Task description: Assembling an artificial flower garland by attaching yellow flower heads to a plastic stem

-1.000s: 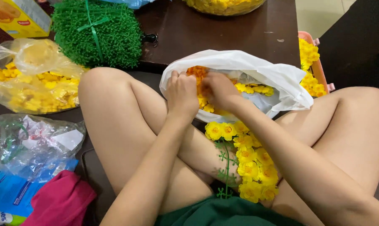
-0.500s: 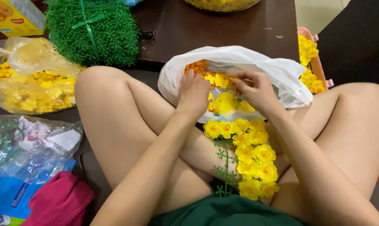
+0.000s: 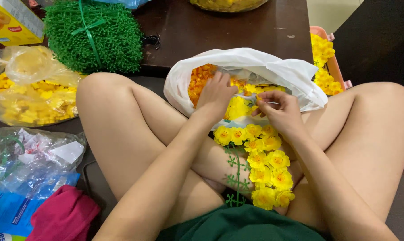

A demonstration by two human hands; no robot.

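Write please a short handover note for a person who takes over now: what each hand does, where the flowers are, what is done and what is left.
Left hand: fingers inside the white plastic bag, on loose yellow and orange flowers.
Right hand: fingers pinched at the bag's mouth, apparently on a small flower; hard to tell.
Things: the bag lies between the knees; the green vine lies on the lap.
Done: a strip of yellow flowers on the vine.
Left: part of the vine is bare, and many flowers remain in the bag.
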